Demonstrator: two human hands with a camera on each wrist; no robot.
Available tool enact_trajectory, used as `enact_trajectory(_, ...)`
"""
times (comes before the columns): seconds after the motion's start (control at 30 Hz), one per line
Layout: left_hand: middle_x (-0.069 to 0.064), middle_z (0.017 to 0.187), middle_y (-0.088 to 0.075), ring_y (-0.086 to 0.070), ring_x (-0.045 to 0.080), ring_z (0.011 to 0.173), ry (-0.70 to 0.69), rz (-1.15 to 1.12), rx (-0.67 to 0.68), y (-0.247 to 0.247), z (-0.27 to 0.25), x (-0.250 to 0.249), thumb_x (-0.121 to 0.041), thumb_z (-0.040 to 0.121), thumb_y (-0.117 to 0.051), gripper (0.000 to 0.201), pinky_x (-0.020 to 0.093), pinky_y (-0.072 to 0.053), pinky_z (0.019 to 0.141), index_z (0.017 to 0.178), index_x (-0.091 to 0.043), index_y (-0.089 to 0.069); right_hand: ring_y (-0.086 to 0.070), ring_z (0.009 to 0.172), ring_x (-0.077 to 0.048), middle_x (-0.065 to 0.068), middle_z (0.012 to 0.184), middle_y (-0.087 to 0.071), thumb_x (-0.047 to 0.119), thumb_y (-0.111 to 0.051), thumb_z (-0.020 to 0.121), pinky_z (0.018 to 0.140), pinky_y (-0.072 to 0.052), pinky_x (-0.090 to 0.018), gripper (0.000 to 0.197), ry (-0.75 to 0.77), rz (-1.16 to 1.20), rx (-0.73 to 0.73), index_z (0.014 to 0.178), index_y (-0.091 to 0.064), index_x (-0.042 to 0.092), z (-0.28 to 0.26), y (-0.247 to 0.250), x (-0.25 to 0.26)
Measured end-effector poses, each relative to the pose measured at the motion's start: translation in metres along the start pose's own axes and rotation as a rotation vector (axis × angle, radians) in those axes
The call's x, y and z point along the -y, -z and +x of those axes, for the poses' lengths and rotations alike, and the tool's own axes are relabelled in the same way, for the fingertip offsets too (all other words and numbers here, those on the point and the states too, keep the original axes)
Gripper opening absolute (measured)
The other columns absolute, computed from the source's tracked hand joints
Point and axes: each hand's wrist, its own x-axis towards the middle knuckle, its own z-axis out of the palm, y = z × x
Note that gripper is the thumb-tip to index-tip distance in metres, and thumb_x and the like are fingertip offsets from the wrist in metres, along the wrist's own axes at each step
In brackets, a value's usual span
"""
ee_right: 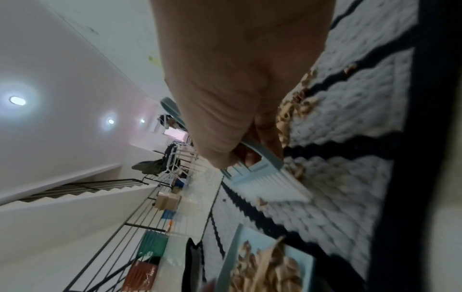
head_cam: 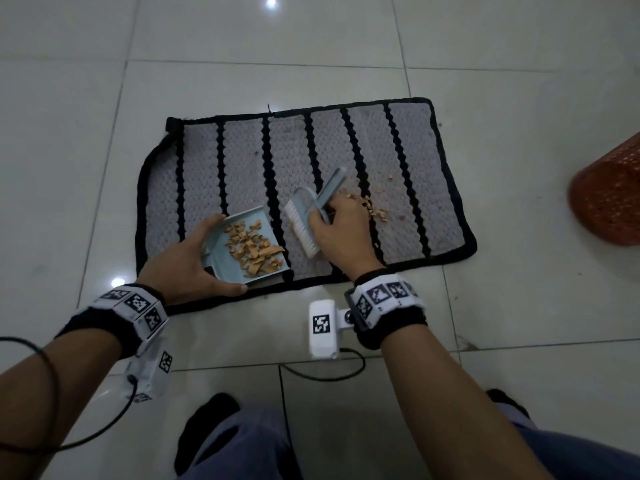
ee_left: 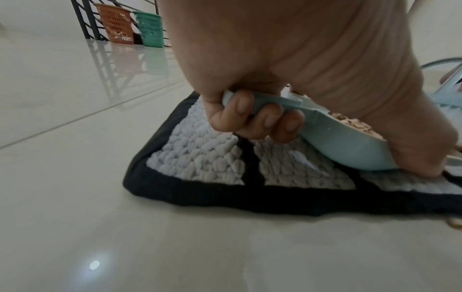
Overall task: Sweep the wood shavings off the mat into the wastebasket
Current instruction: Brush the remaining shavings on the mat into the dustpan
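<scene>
1. I see a glossy pale tiled floor (head_cam: 346, 32) with dark grout lines and bright spots of lamp glare; a person's knees and dark shoes show at 6 o'clock of the head view.
2. A grey knitted mat (head_cam: 242, 157) with black stripes and a black border lies flat on the tiles at the centre; its 9 o'clock corner is folded over.
3. My left hand (head_cam: 183, 265) grips a pale blue dustpan (head_cam: 221, 261) at its rear; the left wrist view shows the fingers (ee_left: 243, 104) curled under its handle and the thumb along its side. The pan rests on the mat at 7 o'clock and holds a heap of wood shavings (head_cam: 254, 249).
4. My right hand (head_cam: 341, 233) is closed round the handle of a pale blue brush (head_cam: 304, 216), white bristles down on the mat just to the right of the pan.
5. More loose shavings (head_cam: 374, 207) lie on the mat at 3 o'clock of that hand, touching it.
6. An orange mesh wastebasket (head_cam: 609, 199) stands on the tiles at 3 o'clock, apart from the mat.
7. The wrist views show a dark railing (ee_left: 86, 19), an orange and a green basket (ee_left: 150, 27) beside it, white walls and ceiling lamps (ee_right: 17, 100).
</scene>
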Motion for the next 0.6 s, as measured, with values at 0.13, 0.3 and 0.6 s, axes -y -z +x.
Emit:
enact_trajectory(0.13, -0.006, 0.137, -0.053, -0.058, 0.022, 0.116, -0.009, 0.069, 0.016, 0.0, 0.001, -0.004, -0.056, 0.053, -0.089, 0.123, 0.031, -0.045, 0.09, 0.15, -0.041, -0.015, -0.055, 0.061, -0.013, -0.004, 0.073, -0.063, 0.019, -0.057, 0.092, 0.047, -0.031, -0.01, 0.015, -0.069, 0.001, -0.106, 0.089, -0.067, 0.007, -0.013, -0.007, -0.014)
enact_trajectory(0.3, -0.007, 0.14, -0.053, -0.058, 0.02, 0.117, -0.062, 0.091, 0.035, -0.008, 0.01, -0.016, -0.065, 0.052, -0.085, 0.125, 0.033, -0.048, 0.092, 0.151, -0.04, -0.013, -0.048, 0.051, -0.005, -0.004, 0.064, -0.061, 0.017, -0.059, 0.091, 0.045, -0.033, -0.009, 0.019, -0.106, 0.048, -0.292, 0.078, -0.066, 0.007, -0.017, 0.017, -0.023)
enact_trajectory(0.6, -0.001, 0.135, -0.059, -0.06, 0.018, 0.085, -0.067, 0.218, 0.018, -0.028, 0.024, -0.051, -0.068, 0.059, -0.08, 0.123, 0.027, -0.046, 0.071, 0.154, -0.033, -0.01, -0.054, 0.073, -0.02, -0.01, 0.083, -0.062, 0.017, -0.055, 0.095, 0.062, -0.037, -0.022, 0.017, -0.12, -0.053, -0.582, 0.089, -0.063, 0.003, 0.021, 0.089, -0.061)
